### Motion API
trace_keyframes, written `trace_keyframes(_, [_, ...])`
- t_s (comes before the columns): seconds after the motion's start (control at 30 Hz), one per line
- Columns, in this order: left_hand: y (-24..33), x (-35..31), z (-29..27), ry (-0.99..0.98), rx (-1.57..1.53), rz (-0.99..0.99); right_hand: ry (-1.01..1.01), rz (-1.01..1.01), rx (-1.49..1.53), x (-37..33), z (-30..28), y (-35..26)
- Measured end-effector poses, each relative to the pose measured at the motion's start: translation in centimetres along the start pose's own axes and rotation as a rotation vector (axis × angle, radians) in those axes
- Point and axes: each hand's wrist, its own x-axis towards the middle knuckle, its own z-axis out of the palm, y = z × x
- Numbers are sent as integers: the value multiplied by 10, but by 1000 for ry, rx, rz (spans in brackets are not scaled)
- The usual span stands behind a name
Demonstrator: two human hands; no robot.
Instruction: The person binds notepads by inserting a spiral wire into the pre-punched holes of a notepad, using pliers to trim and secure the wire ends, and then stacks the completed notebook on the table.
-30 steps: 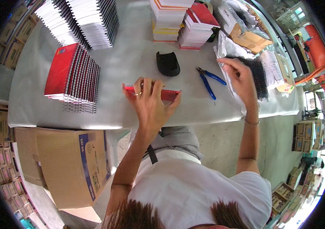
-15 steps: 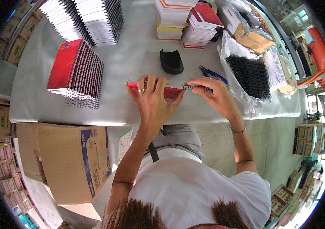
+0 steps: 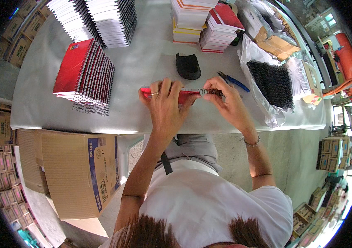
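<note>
My left hand (image 3: 165, 101) is closed round a red-covered notebook (image 3: 185, 98), held with its punched edge facing away from me. At the notebook's right end a dark spiral binding coil (image 3: 202, 91) sticks out sideways, its left tip at the corner of the edge. Thumb and fingers of my right hand (image 3: 224, 99) pinch this coil. How far the coil runs into the holes is hard to tell. Beyond my hands lies a black curved pad (image 3: 187, 66). Blue-handled cutting pliers (image 3: 234, 81) rest just past my right hand.
Bound red notebooks (image 3: 71, 68) are stacked at the left, with taller white spiral-bound stacks (image 3: 112, 20) behind. Unbound book blocks (image 3: 219, 31) stand at the back. On the right, white wrapping (image 3: 246, 53) holds many black coils (image 3: 270, 84). A cardboard box (image 3: 70, 173) stands below the table's front edge.
My right hand has shifted slightly left, towards the notebook, with the coil between its fingers. The pliers show more fully now. My left hand keeps its hold.
</note>
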Motion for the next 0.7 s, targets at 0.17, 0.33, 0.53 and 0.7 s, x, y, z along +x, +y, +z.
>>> trace_keyframes(0.17, [1,2,-1,-24,9,-14,-10,-59,-182,2,0,10])
trace_keyframes(0.33, [-1,1,0,-22,-2,-16,7,-113,-266,1,6,5])
trace_keyframes(0.53, [-1,-1,-4,-39,19,-17,96,-167,-382,6,12,8])
trace_keyframes(0.7, [-1,-2,-6,-48,23,-18,90,-151,-429,13,17,-3])
